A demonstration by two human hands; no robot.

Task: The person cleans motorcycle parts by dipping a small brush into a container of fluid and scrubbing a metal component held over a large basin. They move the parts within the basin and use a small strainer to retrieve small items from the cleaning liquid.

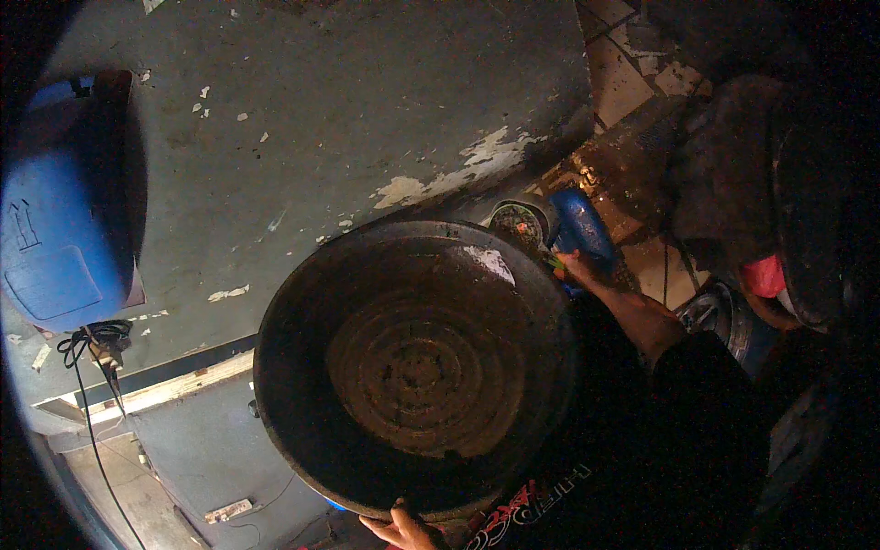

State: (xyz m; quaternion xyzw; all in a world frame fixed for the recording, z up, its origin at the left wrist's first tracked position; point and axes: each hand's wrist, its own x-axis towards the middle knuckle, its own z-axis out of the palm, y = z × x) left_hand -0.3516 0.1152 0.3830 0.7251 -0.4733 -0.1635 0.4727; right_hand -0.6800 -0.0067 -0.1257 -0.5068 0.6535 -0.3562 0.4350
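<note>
A large round dark basin (426,371) with ringed grooves in its bottom fills the middle of the view, its inside facing up. At its lower rim, my left hand (402,529) grips the edge, thumb over the rim and fingers outside. My right hand (581,268) is at the basin's right edge, beside a blue container (583,223); shadow hides its fingers, so its grip is unclear. Just beyond the upper right rim stands a round tub (519,223) holding dark bits and some orange and green scraps. A pale patch marks the basin's inner wall.
A worn grey surface (275,137) with chipped paint spans the top left. On it rest a blue plastic jerrycan (55,240) and a black cable with a plug (100,344). Broken floor tiles (619,82), a metal vessel (722,316) and dark cloth (722,165) lie to the right.
</note>
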